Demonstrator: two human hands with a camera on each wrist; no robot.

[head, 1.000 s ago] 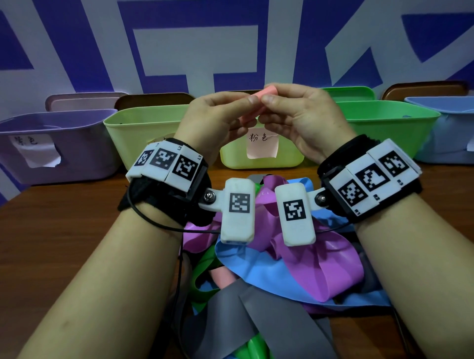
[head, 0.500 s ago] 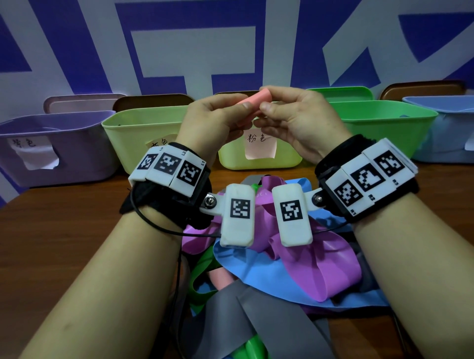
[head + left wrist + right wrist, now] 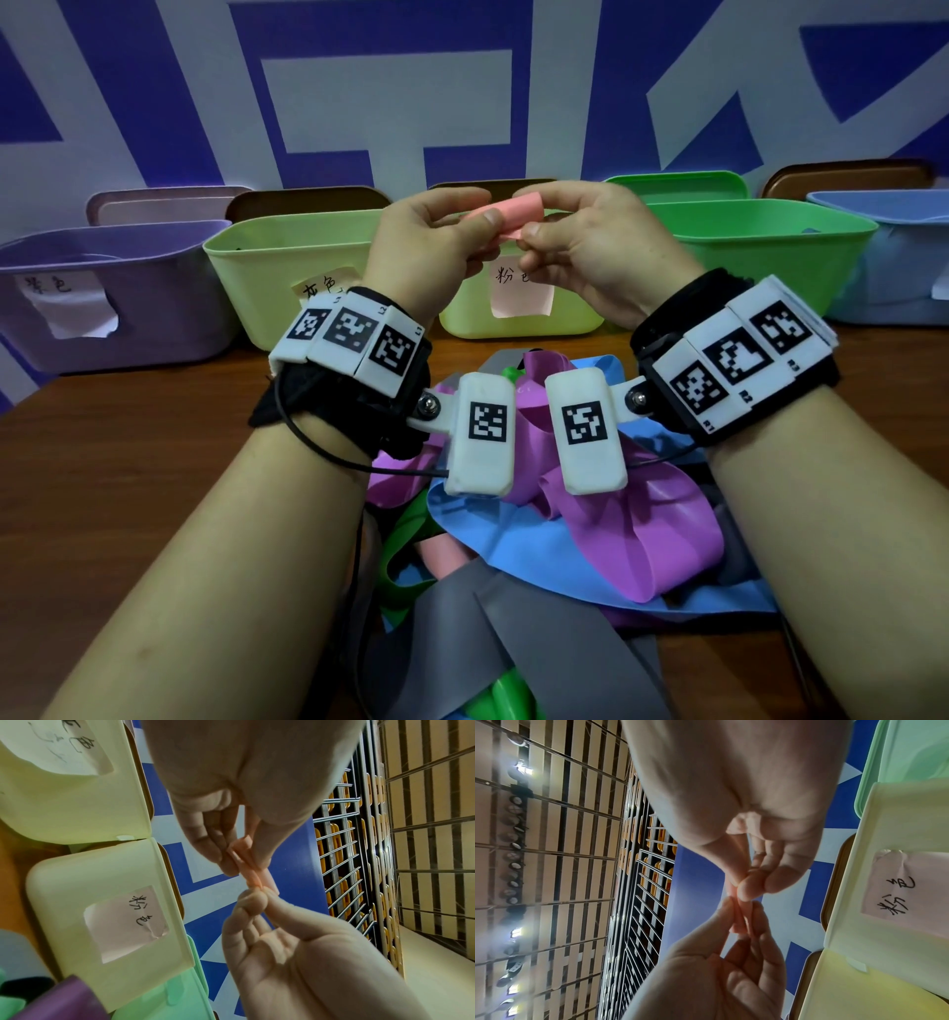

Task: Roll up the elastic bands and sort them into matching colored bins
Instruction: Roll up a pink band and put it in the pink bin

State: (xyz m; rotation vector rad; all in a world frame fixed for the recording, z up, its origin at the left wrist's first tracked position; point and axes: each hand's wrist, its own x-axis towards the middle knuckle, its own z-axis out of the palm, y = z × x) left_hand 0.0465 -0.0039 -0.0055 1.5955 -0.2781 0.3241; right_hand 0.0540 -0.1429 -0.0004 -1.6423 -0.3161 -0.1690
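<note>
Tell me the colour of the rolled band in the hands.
Pink rolled band, clearest in the head view.

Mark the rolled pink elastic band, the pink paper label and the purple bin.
rolled pink elastic band [image 3: 513, 216]: head view, middle of the roll.
pink paper label [image 3: 521, 298]: head view, label face.
purple bin [image 3: 169, 308]: head view, front wall.

The hands [image 3: 590, 246] hide the pink-labelled bin's [image 3: 518, 324] rim, and the grey band [image 3: 539, 642] is cut off at the picture's bottom edge.
</note>
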